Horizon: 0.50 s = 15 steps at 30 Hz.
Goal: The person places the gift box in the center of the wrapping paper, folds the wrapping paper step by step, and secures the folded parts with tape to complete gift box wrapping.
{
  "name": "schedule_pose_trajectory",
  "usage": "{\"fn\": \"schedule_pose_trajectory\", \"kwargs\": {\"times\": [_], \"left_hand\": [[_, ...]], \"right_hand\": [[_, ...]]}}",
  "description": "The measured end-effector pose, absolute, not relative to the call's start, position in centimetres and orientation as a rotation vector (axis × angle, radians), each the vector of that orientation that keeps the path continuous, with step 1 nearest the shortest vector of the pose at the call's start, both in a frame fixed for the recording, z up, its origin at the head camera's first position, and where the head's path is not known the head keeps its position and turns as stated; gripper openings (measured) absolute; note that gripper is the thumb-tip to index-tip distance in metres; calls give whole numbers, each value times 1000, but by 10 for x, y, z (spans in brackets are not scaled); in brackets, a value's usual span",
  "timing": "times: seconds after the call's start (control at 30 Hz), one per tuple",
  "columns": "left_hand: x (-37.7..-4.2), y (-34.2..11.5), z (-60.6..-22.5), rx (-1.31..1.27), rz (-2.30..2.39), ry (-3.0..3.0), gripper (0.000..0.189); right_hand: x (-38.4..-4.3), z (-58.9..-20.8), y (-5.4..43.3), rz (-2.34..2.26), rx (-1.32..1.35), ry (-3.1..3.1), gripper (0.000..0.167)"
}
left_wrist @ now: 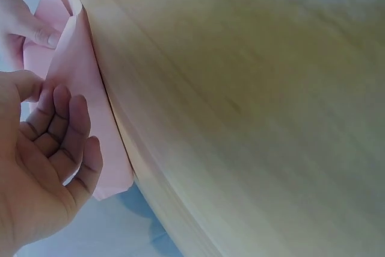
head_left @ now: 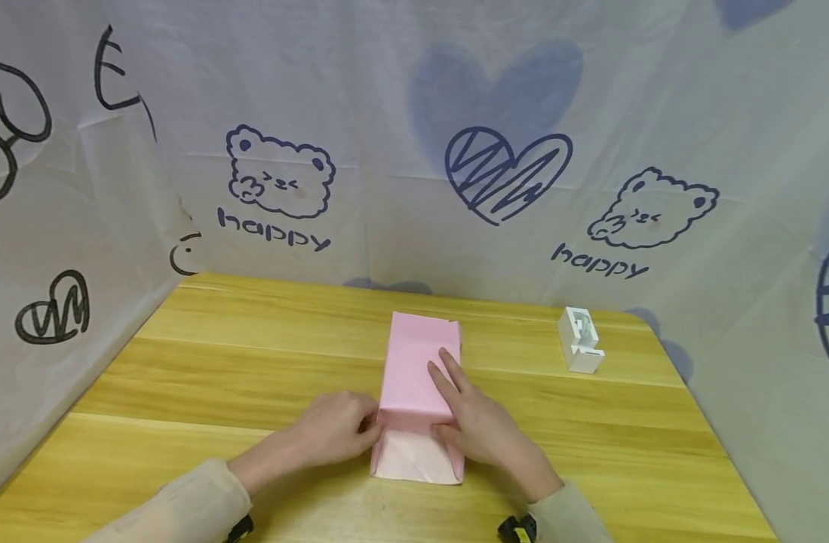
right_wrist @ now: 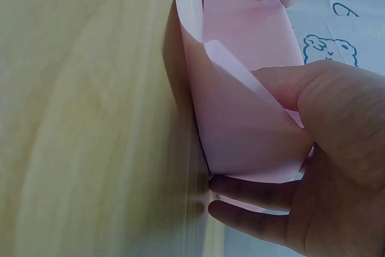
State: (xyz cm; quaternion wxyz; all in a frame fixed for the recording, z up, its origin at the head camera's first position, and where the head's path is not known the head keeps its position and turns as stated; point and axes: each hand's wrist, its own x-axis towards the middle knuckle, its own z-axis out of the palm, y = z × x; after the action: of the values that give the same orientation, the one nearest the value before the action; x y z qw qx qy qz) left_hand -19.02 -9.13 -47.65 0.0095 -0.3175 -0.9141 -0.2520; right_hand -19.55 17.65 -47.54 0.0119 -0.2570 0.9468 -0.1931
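Plainly, from the head view, the pink box [head_left: 414, 369] lay on the bench [head_left: 217, 362] between both hands, its long axis running near to far, its pale flap [head_left: 416, 458] spread at the near end. The left hand [head_left: 336, 426] met its left edge; the right hand [head_left: 485, 426] reached further over it, straight fingers spread across the top's right side. Far right, well apart, stood a white tape dispenser [head_left: 581, 339]. By the left wrist view, the left thumb and forefinger pinched the paper edge, other fingers loosely bent. By the right wrist view, the right thumb sat inside the side fold [right_wrist: 240, 118], two fingers stretched outside it.
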Motion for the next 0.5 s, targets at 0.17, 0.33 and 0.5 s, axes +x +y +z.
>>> {"fn": "schedule_pose_trajectory", "kwargs": {"times": [0.17,0.33,0.5], "left_hand": [[-189,-91,-476,-977,-800,-2880,38],[-187,-90,-476,-977,-755,-2904,36],[-187,-90,-476,-963,-718,-2917,37]], "right_hand": [[-196,-475,176,-602,-800,2950,93],[-195,-475,176,-606,-787,2944,93],[-195,-474,175,-608,-782,2941,93]]}}
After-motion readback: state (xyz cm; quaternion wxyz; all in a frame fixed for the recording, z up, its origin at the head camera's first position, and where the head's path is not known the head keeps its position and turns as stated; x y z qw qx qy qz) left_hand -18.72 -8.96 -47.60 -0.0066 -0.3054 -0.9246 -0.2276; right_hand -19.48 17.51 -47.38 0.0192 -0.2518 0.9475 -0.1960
